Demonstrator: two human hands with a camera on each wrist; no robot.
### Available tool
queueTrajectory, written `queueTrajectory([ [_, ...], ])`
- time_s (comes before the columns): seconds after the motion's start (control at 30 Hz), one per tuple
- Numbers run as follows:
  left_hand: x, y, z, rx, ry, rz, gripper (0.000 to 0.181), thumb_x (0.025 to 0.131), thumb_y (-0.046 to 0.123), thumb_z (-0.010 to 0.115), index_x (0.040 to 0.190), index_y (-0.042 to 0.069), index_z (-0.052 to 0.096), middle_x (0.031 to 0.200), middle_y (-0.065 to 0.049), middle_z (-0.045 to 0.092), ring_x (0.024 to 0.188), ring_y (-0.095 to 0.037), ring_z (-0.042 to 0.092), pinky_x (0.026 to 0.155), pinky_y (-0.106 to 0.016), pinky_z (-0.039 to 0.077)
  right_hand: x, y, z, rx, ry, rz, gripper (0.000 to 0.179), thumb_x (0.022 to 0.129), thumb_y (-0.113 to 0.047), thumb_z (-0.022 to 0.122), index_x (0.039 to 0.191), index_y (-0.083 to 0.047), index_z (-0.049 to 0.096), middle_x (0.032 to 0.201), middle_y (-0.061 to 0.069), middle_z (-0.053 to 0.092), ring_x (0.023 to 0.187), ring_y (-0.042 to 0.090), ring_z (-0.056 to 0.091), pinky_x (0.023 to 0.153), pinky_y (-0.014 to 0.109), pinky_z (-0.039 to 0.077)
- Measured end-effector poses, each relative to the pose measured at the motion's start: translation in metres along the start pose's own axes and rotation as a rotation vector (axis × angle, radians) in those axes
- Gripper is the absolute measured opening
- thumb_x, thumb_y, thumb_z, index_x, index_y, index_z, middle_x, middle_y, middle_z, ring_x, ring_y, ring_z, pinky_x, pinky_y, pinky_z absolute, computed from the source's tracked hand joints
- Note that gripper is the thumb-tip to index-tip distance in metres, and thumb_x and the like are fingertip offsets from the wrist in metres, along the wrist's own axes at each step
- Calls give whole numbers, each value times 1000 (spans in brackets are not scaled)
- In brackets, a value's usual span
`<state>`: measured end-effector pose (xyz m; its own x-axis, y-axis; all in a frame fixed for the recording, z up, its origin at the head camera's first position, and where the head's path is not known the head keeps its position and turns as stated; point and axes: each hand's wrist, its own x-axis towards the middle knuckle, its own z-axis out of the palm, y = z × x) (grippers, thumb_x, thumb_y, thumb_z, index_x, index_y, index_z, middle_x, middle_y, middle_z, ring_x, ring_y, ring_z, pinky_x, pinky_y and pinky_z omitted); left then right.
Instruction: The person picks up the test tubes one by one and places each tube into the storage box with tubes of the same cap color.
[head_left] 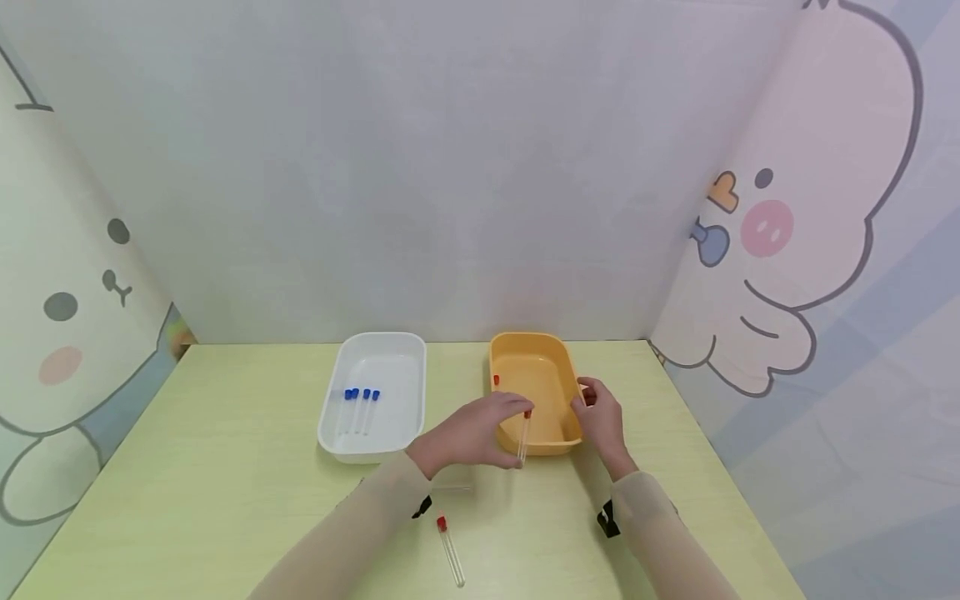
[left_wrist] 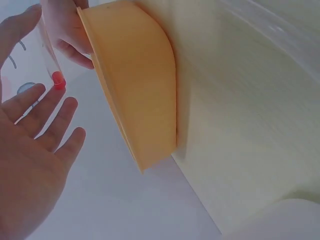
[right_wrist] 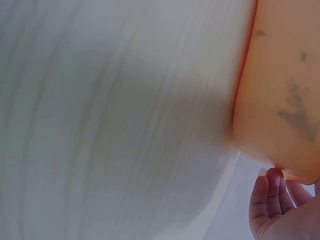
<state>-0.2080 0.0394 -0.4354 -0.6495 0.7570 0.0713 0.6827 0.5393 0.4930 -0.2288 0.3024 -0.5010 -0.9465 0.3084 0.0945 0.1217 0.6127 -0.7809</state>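
My left hand (head_left: 474,429) pinches a clear test tube (head_left: 524,440) with a red cap (left_wrist: 58,80) between thumb and fingertips. The tube stands nearly upright over the near left side of the orange tray (head_left: 536,371), cap up. At the tray's right side, my right hand (head_left: 602,418) grips the rim, thumb and fingers around it; the right wrist view has these fingers (right_wrist: 274,192) at the tray's edge. Another red cap (head_left: 497,380) shows inside the tray at its left wall, partly hidden below by my left hand.
Left of the orange tray stands a white tray (head_left: 401,367) holding several blue-capped tubes (head_left: 366,408). A red-capped tube (head_left: 452,552) lies on the table (head_left: 225,467) near the front. A clear tube end (head_left: 452,488) pokes out beside the left sleeve. A curtain (head_left: 450,167) hangs behind.
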Motion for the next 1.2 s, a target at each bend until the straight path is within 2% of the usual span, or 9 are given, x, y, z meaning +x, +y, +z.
queueTrajectory([
  [0.33, 28, -27, 1, -31, 79, -49, 84, 82, 36, 88, 152, 9, 50, 155, -10, 53, 147, -30, 48, 124, -46, 40, 1, 2, 1, -1, 2, -5, 41, 97, -9, 61, 137, -1, 60, 113, 20, 63, 104, 31, 61, 80, 30, 54],
  [0.5, 44, -41, 5, 23, 112, -65, 84, 81, 37, 88, 150, 6, 51, 153, -11, 56, 143, -32, 51, 123, -47, 40, 2, 5, 2, -4, 11, -19, 41, 96, -9, 61, 136, -1, 61, 112, 20, 64, 102, 32, 62, 78, 28, 53],
  [0.67, 54, -48, 7, 59, 126, -80, 84, 80, 38, 88, 148, 4, 53, 150, -12, 58, 141, -33, 53, 125, -47, 37, 2, 3, 2, -9, 21, -25, 40, 96, -9, 61, 136, -2, 61, 112, 20, 65, 103, 32, 63, 80, 31, 54],
  [0.77, 57, -52, 9, 57, 132, -92, 83, 79, 37, 89, 147, 3, 54, 148, -13, 60, 139, -33, 53, 128, -49, 31, 1, 2, 2, 1, 22, -25, 40, 96, -9, 61, 136, -1, 61, 113, 20, 64, 103, 32, 63, 82, 33, 55],
  [0.93, 62, -60, 14, 54, 110, -149, 84, 79, 38, 89, 147, 5, 54, 149, -11, 59, 141, -32, 50, 132, -50, 22, 1, 2, 3, 6, 21, -18, 41, 96, -8, 61, 136, -2, 61, 113, 20, 64, 103, 31, 63, 83, 34, 55],
  [1.2, 73, -67, 18, 49, 95, -187, 84, 80, 39, 89, 149, 5, 53, 149, -11, 58, 144, -31, 46, 133, -47, 21, 2, 3, 3, 0, 36, -32, 40, 95, -6, 62, 134, 0, 62, 111, 21, 66, 101, 32, 64, 83, 35, 57],
])
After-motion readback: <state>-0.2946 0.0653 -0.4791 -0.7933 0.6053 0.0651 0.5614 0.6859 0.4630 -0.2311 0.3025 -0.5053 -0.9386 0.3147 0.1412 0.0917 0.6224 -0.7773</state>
